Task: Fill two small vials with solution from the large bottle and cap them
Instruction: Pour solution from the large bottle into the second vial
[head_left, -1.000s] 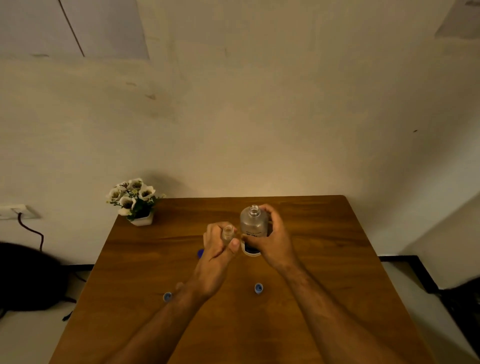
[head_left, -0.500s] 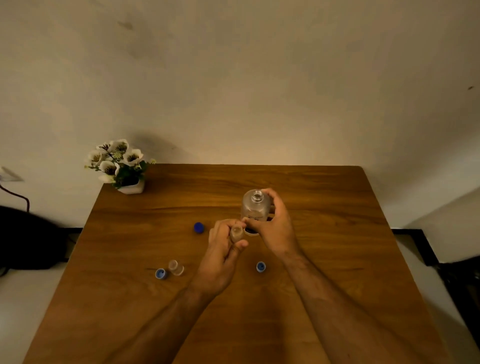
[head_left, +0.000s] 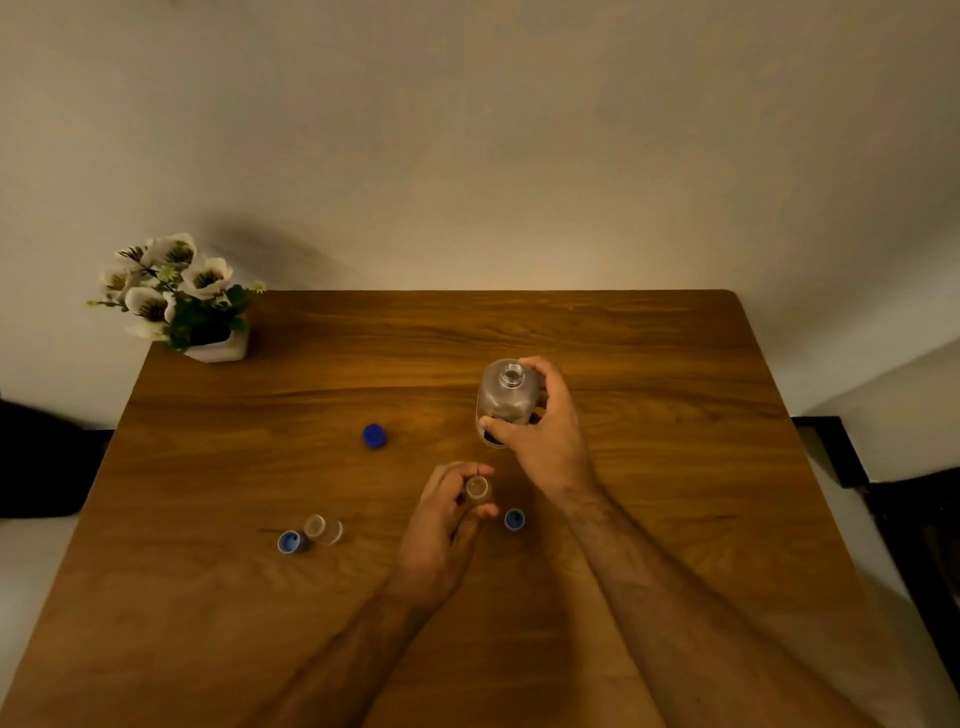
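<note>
The right hand (head_left: 545, 436) is wrapped around the large bottle (head_left: 506, 397), with the thumb on its near side and the fingers behind it. The bottle has no cap, and its open neck points up. I cannot tell if the bottle touches the wooden table (head_left: 675, 467) or is just above it.

The left hand (head_left: 441, 525) is nearer, and it pinches an open small vial (head_left: 477, 489) between the thumb and the fingertips. This vial is upright, just beside the large bottle on its near side.

A small blue cap (head_left: 514, 519) lies on the table just right of the left hand. To the left, a second small vial (head_left: 323, 529) stands open, touching another blue cap (head_left: 291, 542). A darker blue cap (head_left: 374, 435) lies farther, left of the bottle. A flower pot (head_left: 208, 338) stands on the far left corner.
</note>
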